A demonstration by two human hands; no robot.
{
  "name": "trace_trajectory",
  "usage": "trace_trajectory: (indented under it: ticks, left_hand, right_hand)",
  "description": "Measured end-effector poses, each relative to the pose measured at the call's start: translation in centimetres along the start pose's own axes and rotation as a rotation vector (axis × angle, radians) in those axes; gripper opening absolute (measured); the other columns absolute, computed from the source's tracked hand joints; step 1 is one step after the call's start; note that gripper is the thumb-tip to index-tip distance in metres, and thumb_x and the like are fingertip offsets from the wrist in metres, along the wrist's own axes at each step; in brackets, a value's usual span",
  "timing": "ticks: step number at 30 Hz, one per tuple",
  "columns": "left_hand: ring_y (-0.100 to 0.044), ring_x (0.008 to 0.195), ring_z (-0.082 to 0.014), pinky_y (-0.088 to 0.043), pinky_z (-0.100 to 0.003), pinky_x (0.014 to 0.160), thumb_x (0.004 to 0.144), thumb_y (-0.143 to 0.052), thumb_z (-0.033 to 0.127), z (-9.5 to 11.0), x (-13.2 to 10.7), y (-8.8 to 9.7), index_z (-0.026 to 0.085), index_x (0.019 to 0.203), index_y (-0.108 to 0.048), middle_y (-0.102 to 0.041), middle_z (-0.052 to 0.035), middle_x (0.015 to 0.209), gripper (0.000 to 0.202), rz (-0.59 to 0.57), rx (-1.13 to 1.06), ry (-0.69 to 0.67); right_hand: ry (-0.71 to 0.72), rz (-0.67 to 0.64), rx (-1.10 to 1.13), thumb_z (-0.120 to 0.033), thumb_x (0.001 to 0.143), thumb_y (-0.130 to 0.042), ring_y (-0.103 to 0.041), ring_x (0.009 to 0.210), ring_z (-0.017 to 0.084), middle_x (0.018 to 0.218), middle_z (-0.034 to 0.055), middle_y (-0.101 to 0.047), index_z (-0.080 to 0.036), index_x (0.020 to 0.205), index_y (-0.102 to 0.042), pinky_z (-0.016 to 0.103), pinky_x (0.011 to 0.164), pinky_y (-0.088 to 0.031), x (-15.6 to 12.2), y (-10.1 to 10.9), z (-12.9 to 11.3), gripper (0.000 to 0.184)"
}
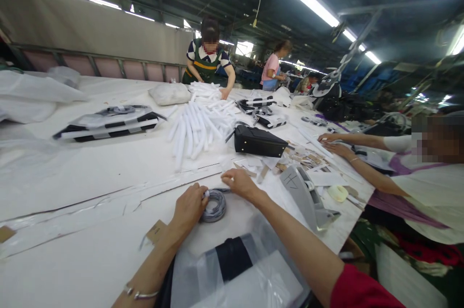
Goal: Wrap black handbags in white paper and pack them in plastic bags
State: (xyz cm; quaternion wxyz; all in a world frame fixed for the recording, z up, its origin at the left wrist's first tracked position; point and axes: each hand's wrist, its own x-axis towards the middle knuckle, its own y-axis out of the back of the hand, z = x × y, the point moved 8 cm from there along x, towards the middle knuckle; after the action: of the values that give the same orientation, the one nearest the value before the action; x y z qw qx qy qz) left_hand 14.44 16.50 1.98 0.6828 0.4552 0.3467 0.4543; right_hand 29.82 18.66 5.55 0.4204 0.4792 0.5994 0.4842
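My left hand (191, 205) has its fingers closed on the left edge of a coiled grey strap (219, 211), with a small white bit showing at the fingertips. From the coil's top, a dark end runs toward my right hand (241, 184), whose fingers are pinched around it. Below my forearms lies a bag wrapped in clear plastic (195, 274), with a black patch (234, 257) and a white sheet (261, 279) visible through the film. Beside my left forearm is a small brown cardboard tag (156, 231).
A grey tape dispenser (300, 197) stands right of my right arm. Beyond are a black bag (259, 141), paper scraps (308, 158), a heap of white foam tubes (195, 126) and a wrapped bag (112, 124). Co-workers stand across the table and at the right.
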Motion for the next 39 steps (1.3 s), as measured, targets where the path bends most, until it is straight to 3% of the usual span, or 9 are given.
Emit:
trace_trajectory:
  ticks: [3, 6, 11, 15, 20, 25, 29, 33, 39]
  left_hand:
    - [-0.057, 0.11, -0.021, -0.044, -0.029, 0.081, 0.094, -0.048, 0.024, 0.1, 0.0, 0.2, 0.024, 0.112, -0.062, -0.062, -0.0055, 0.111, 0.023, -0.003, -0.002, 0.012]
    - [-0.056, 0.11, -0.0202, -0.043, -0.028, 0.082, 0.094, -0.048, 0.024, 0.0, 0.1, 0.1, 0.025, 0.111, -0.061, -0.062, -0.005, 0.11, 0.022, 0.009, -0.012, 0.009]
    - [-0.056, 0.108, -0.0194, -0.043, -0.028, 0.081, 0.094, -0.047, 0.025, -0.3, 0.2, -0.3, 0.025, 0.11, -0.061, -0.062, -0.0044, 0.108, 0.021, 0.024, -0.023, 0.013]
    - [-0.056, 0.107, -0.0199, -0.043, -0.029, 0.082, 0.093, -0.049, 0.024, -0.3, 0.1, -0.3, 0.025, 0.108, -0.062, -0.062, -0.0046, 0.107, 0.02, 0.027, -0.033, 0.017]
    - [-0.056, 0.109, -0.0201, -0.043, -0.029, 0.085, 0.091, -0.05, 0.022, -0.3, 0.1, -0.2, 0.025, 0.11, -0.061, -0.063, -0.0049, 0.11, 0.022, 0.032, -0.057, 0.018]
    - [-0.056, 0.108, -0.0213, -0.043, -0.031, 0.088, 0.087, -0.052, 0.018, -0.2, 0.3, 0.0, 0.024, 0.109, -0.062, -0.066, -0.0047, 0.109, 0.025, 0.021, -0.091, -0.005]
    - [-0.057, 0.107, -0.0217, -0.043, -0.03, 0.086, 0.086, -0.053, 0.019, -0.2, 0.2, 0.1, 0.024, 0.106, -0.063, -0.067, -0.0045, 0.107, 0.023, 0.024, -0.094, -0.005]
    - [-0.056, 0.109, -0.0227, -0.042, -0.032, 0.088, 0.088, -0.053, 0.021, -0.2, 0.0, 0.2, 0.024, 0.106, -0.062, -0.066, -0.0054, 0.107, 0.02, 0.042, -0.08, -0.012]
    - [-0.061, 0.1, -0.022, -0.044, -0.031, 0.081, 0.09, -0.05, 0.021, -0.2, -0.1, 0.2, 0.022, 0.109, -0.059, -0.063, -0.0069, 0.111, 0.021, 0.059, -0.084, -0.012]
  right_hand:
    - [-0.183, 0.043, -0.065, -0.021, 0.096, -0.042, -0.064, 0.094, 0.019, 0.101, 0.0075, -0.073, -0.019, 0.101, -0.072, 0.026, 0.079, -0.043, 0.2, 2.1, 4.9, 0.031]
    - [-0.265, -0.001, -0.127, -0.013, 0.089, -0.049, -0.065, 0.097, 0.023, 0.102, 0.0119, -0.072, -0.017, 0.104, -0.071, 0.03, 0.08, -0.045, 0.6, 1.7, 7.8, 0.027]
    - [-0.299, -0.059, -0.17, -0.005, 0.086, -0.049, -0.067, 0.102, 0.026, 0.107, 0.0166, -0.071, -0.016, 0.108, -0.07, 0.035, 0.086, -0.047, 1.9, -0.8, 7.8, 0.032]
    - [-0.326, -0.027, -0.145, 0.0, 0.087, -0.043, -0.066, 0.105, 0.03, 0.108, 0.0225, -0.07, -0.01, 0.102, -0.072, 0.039, 0.087, -0.047, 2.7, -1.2, 7.1, 0.034]
    - [-0.439, 0.094, -0.027, -0.005, 0.084, -0.049, -0.068, 0.098, 0.031, 0.098, 0.0207, -0.072, -0.012, 0.089, -0.074, 0.039, 0.081, -0.049, 2.3, 1.0, 9.6, 0.027]
    - [-0.473, 0.227, 0.198, -0.019, 0.082, -0.052, -0.069, 0.086, 0.023, 0.084, 0.0081, -0.074, -0.016, 0.086, -0.073, 0.029, 0.071, -0.05, 0.0, 4.2, 11.5, 0.021]
    - [-0.341, 0.268, 0.513, -0.032, 0.084, -0.054, -0.069, 0.077, 0.017, 0.085, 0.0054, -0.074, -0.013, 0.096, -0.069, 0.024, 0.063, -0.052, -2.5, 5.0, 8.7, 0.027]
    - [-0.142, 0.36, 0.942, -0.036, 0.075, -0.069, -0.067, 0.07, 0.018, 0.074, 0.0048, -0.072, -0.015, 0.083, -0.067, 0.028, 0.062, -0.054, -5.3, 4.6, 3.3, 0.022]
    - [0.211, 0.296, 0.658, -0.025, 0.086, -0.061, -0.069, 0.079, 0.017, 0.085, 0.0025, -0.074, -0.021, 0.087, -0.07, 0.03, 0.079, -0.055, -7.5, 2.2, -4.9, 0.01]
